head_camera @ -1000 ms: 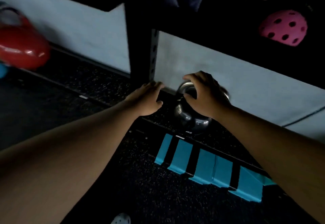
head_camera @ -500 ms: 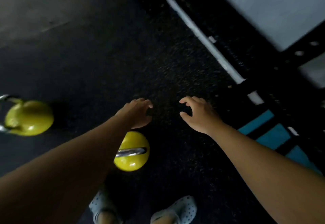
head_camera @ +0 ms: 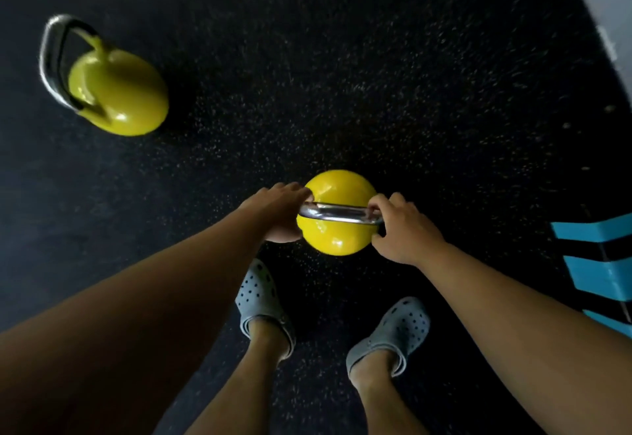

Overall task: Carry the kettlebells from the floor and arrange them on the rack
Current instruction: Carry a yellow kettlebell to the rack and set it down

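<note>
Near yellow kettlebell (head_camera: 337, 212) sits on the floor (head_camera: 307, 92) directly between both hands, just ahead of the feet. Its steel handle (head_camera: 338, 213) runs left-right; left hand (head_camera: 280, 215) and right hand (head_camera: 400, 229) are curled around opposite ends, equally near. Second kettlebell (head_camera: 116, 92) lies well off to the far left.

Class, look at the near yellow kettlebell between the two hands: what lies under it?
The black speckled rubber floor surrounds the near yellow kettlebell. Its round body covers its base, so contact with the floor cannot be seen.
</note>
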